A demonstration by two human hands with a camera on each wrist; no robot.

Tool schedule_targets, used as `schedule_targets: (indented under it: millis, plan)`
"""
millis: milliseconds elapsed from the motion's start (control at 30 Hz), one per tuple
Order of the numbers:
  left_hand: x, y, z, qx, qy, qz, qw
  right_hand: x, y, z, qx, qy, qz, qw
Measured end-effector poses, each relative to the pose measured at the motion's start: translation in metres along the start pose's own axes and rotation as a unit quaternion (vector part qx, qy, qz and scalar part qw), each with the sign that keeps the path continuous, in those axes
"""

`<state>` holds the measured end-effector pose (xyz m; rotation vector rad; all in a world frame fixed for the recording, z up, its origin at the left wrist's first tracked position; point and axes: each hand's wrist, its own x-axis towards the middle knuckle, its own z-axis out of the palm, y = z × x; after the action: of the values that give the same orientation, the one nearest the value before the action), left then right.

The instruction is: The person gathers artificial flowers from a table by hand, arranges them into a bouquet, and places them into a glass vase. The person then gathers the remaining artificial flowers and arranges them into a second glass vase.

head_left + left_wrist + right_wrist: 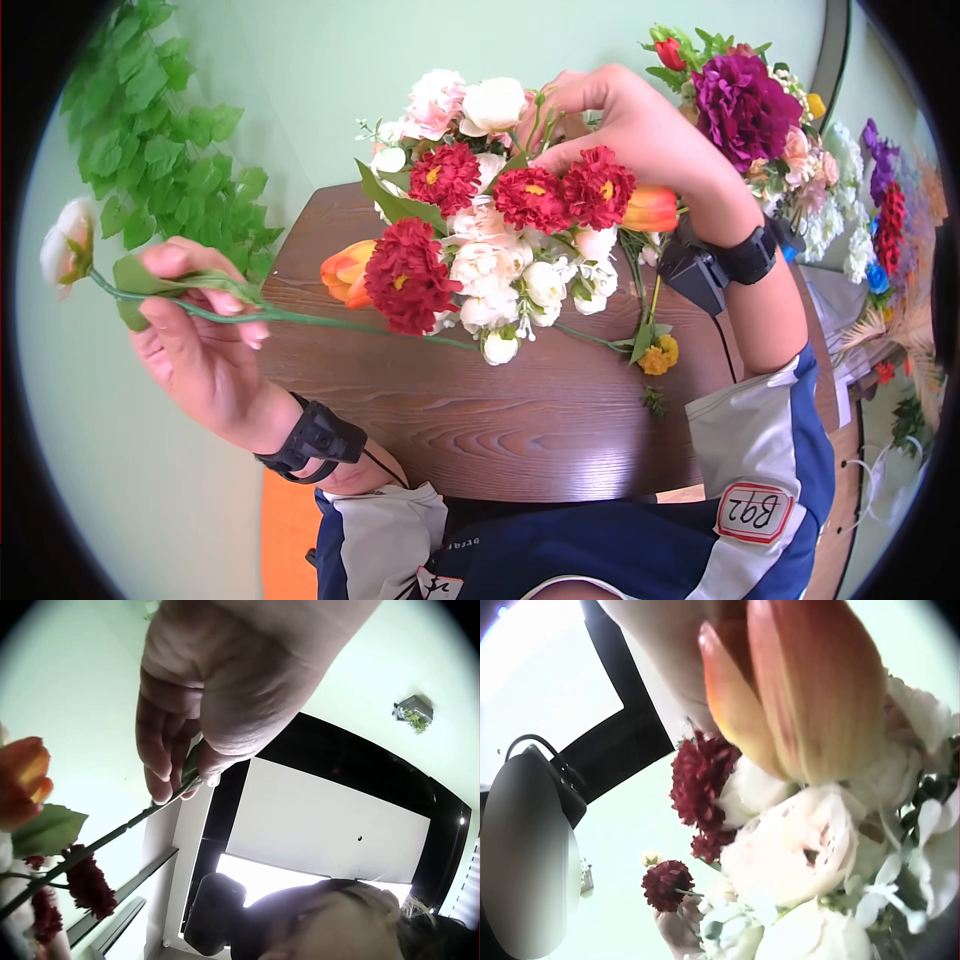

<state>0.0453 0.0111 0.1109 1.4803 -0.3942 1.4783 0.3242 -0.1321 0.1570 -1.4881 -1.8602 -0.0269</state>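
Note:
On the left, my left hand (205, 350) pinches the green stem (310, 318) of a white artificial rose (68, 245). Its bloom points outward left, and the stem's far end runs behind the bouquet. In the left wrist view, thumb and fingers meet on the stem (105, 841). My right hand (625, 120) reaches over the back of the bouquet, fingers curled at a thin green stem (540, 122); some fingertips are hidden. The bouquet mixes red flowers (410, 275), pale peonies (485, 265) and orange tulips (350, 273). Its base is hidden.
A brown wooden table (460, 430) lies underneath. A yellow flower (657, 355) rests on it, right of the bouquet. Another arrangement with a purple bloom (750, 95) stands back right. Green leafy vines (160, 140) hang on the left wall. More flowers (890, 220) line the right side.

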Motion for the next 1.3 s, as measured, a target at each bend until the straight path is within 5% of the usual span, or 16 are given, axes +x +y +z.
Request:
schedule_targets:
  millis: [67, 167, 300, 467, 600, 667, 700, 767, 800, 867, 933, 967, 1067, 1133, 1233, 1300]
  plan:
    - [0.001, 0.003, 0.000, -0.015, 0.132, 0.016, 0.991, 0.001, -0.003, -0.006, 0.002, 0.020, 0.013, 1.000]
    - [0.007, 0.008, -0.022, -0.029, 0.029, 0.040, 0.998, 0.004, -0.011, -0.012, -0.023, 0.083, 0.049, 0.995]
    - [0.013, 0.009, -0.015, 0.032, 0.207, 0.035, 0.977, 0.008, -0.023, -0.017, 0.001, 0.049, -0.020, 0.999]
    - [0.009, 0.008, -0.017, 0.030, 0.139, 0.009, 0.990, 0.006, -0.024, -0.010, 0.009, -0.011, 0.091, 0.996]
    - [0.009, 0.005, -0.013, 0.042, 0.140, 0.003, 0.989, 0.005, -0.019, -0.019, 0.020, -0.018, 0.072, 0.997]
    - [0.009, 0.005, -0.009, 0.031, 0.143, 0.000, 0.989, 0.006, -0.016, -0.019, -0.039, 0.052, -0.077, 0.995]
    - [0.009, 0.006, -0.009, 0.020, 0.145, -0.004, 0.989, 0.006, -0.015, -0.017, -0.038, 0.051, -0.077, 0.995]
    - [0.007, 0.007, -0.011, -0.029, 0.083, -0.014, 0.996, 0.009, -0.027, -0.003, -0.258, 0.260, -0.262, 0.893]
    - [0.005, 0.008, -0.012, -0.078, 0.018, -0.024, 0.997, 0.008, -0.039, 0.010, -0.241, 0.333, -0.233, 0.881]
    - [-0.004, 0.010, 0.005, -0.100, -0.046, -0.047, 0.993, -0.017, -0.068, 0.007, -0.052, 0.250, -0.108, 0.961]
    - [-0.007, 0.018, 0.025, -0.135, -0.098, -0.138, 0.976, -0.037, -0.094, 0.026, 0.035, 0.159, -0.108, 0.981]
    - [-0.010, 0.023, 0.033, -0.134, -0.098, -0.137, 0.977, -0.044, -0.096, 0.039, 0.019, 0.138, -0.140, 0.980]
    - [-0.014, 0.030, 0.052, 0.022, -0.108, -0.223, 0.969, -0.069, -0.121, 0.056, 0.018, 0.001, -0.038, 0.999]
    - [-0.011, 0.025, 0.061, 0.081, -0.294, -0.138, 0.943, -0.077, -0.116, 0.069, 0.031, -0.010, -0.022, 0.999]
    - [-0.020, 0.038, 0.084, 0.096, -0.246, -0.269, 0.926, -0.079, -0.105, 0.074, 0.057, 0.003, -0.047, 0.997]
    - [-0.020, 0.034, 0.084, 0.096, -0.293, -0.256, 0.916, -0.079, -0.097, 0.071, 0.200, -0.054, -0.012, 0.978]
